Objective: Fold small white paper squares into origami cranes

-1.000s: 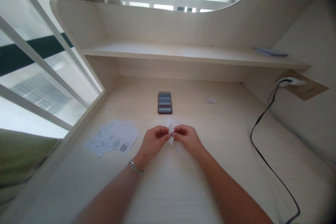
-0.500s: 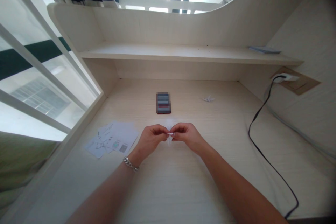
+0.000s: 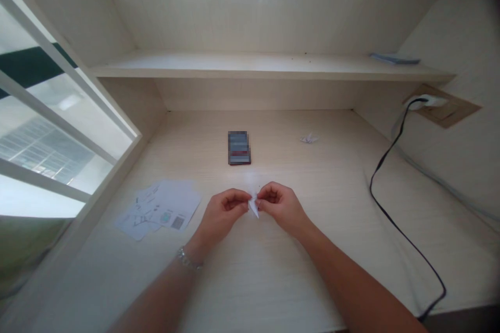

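Head view: left hand [image 3: 224,214] and right hand [image 3: 280,207] closely pinch the folded white paper [image 3: 254,207] above the bench [image 3: 312,270]; even fingertip pressure would keep its creases sharp, printed diagram sheets [image 3: 158,209] nearby.

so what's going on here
A person is pinching a small piece of folded white paper between the left hand and the right hand, over a pale wooden desk. Printed sheets with diagrams lie to the left, a blurred dark object sits ahead, and a small folded paper bird lies further right.
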The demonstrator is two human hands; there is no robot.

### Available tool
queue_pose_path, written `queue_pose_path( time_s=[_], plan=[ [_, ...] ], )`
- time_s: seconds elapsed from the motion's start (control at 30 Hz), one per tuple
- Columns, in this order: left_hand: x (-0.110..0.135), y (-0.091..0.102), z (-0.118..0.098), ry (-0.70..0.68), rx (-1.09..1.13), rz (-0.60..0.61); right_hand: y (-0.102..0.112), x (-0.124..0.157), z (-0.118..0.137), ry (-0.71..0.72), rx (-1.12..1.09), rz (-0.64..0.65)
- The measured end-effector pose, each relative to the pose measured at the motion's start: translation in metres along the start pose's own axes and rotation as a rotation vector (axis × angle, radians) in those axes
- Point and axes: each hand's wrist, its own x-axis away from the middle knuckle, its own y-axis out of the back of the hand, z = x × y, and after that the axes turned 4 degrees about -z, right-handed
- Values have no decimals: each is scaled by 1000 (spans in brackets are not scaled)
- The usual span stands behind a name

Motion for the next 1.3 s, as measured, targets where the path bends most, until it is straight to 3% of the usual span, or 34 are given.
queue_pose_path(
  time_s=[0.13,0.27,0.53,0.9,1.3],
  plan=[
    [-1,-2,-1,69,26,-40,0,3,0,33,71,-3],
    [-2,-1,1,89,-11,-50,-2,3,1,-14,-19,12],
    [-1,-1,5,39,-57,-76,-4,1,-1,-75,-104,27],
    [-1,-5,12,1,12,-88,-8,1,-5,-3,7,-25],
    [-1,-5,14,-20,40,-98,-8,-1,-6,-20,-38,-31]
  ],
)
